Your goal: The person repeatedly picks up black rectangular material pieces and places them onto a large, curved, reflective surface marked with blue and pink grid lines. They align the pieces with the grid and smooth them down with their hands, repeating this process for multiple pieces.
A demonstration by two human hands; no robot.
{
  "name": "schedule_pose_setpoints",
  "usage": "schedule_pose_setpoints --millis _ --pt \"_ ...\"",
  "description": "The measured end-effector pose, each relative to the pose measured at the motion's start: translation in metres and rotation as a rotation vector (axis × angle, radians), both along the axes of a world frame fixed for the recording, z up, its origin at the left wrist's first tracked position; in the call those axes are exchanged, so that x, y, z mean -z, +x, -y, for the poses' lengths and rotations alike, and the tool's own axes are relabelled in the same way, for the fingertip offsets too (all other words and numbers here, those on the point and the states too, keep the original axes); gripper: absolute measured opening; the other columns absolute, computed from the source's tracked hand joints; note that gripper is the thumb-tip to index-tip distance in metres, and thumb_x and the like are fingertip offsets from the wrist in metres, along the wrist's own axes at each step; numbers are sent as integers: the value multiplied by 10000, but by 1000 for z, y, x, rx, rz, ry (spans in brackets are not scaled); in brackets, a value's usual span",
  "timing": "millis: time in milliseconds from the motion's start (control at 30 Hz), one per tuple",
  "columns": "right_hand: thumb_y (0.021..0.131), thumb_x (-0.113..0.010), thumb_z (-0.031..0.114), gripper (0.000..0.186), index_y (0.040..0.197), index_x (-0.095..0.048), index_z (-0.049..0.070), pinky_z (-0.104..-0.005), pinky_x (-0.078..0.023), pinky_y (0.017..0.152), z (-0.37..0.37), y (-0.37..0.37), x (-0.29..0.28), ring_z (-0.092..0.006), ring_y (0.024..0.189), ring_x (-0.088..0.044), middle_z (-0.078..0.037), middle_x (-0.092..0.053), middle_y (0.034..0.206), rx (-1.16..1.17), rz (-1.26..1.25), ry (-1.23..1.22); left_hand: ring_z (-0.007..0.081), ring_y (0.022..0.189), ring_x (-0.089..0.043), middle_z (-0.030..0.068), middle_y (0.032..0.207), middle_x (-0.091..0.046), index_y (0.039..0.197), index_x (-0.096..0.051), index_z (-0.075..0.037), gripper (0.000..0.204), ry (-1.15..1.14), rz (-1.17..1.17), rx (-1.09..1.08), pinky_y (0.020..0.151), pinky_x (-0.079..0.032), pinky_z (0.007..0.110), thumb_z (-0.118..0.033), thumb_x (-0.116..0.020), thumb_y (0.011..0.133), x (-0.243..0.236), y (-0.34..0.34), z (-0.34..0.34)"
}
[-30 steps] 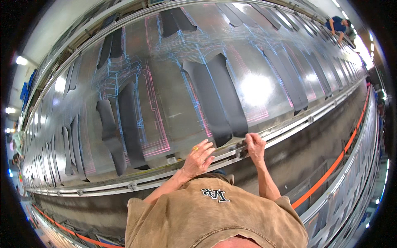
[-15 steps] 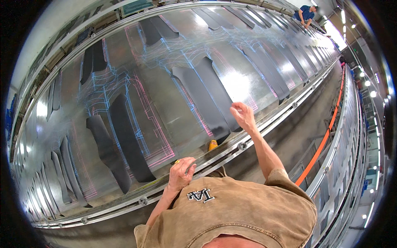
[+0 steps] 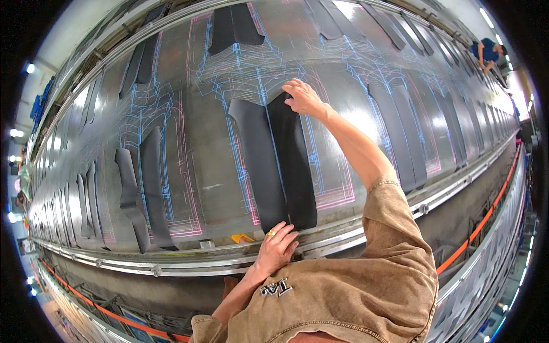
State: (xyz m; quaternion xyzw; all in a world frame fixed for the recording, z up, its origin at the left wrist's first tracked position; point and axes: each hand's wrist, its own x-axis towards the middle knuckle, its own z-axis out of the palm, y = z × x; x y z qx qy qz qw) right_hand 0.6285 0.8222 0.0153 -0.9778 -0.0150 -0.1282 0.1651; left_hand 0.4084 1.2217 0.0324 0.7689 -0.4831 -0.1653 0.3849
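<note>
Two long dark rubber-like sheets lie side by side before me: a grey left sheet (image 3: pixel 254 154) and a blacker right sheet (image 3: pixel 297 166). With fingers closed, my right hand (image 3: pixel 306 100) grips the far corner of the right sheet. The arm stretches out along its right side. My left hand (image 3: pixel 275 251), a yellow band on one finger, is at the near end where the two sheets meet. Its fingers stretch forward and touch the near edge. Blue and pink projected lines (image 3: pixel 237 51) cross the metal table (image 3: pixel 211 171) around the sheets.
More dark sheets (image 3: pixel 151 188) lie in pairs to the left, right and far side. A metal rail (image 3: pixel 337 243) runs along the near edge, with a yellow-orange object (image 3: pixel 242 238) beside it. An orange strip (image 3: pixel 486 211) follows the aisle. Another person (image 3: pixel 489 52) works far right.
My right hand has moved from the near end to the far corner and taken hold there. My left hand has come up to the sheets' near end. The right sheet looks darker.
</note>
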Motion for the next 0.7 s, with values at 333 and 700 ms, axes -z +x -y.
schedule_pose_setpoints --millis 333,700 --pt "681 -684 133 246 920 -676 76 -483 -503 795 28 53 5 -390 943 -656 -171 -692 951 -76 -323 52 340 1279 -517 126 1295 -613 1134 -679 -32 317 113 18 -178 979 -472 470 -124 -724 834 3 -21 36" --pt "720 -642 45 57 753 -603 20 -456 -469 644 1 16 -42 -381 724 -618 -174 -630 735 -233 -213 224 313 1223 -548 127 1243 -624 1077 -678 13 328 58 -75 -231 960 -488 432 -92 -755 776 8 -15 35"
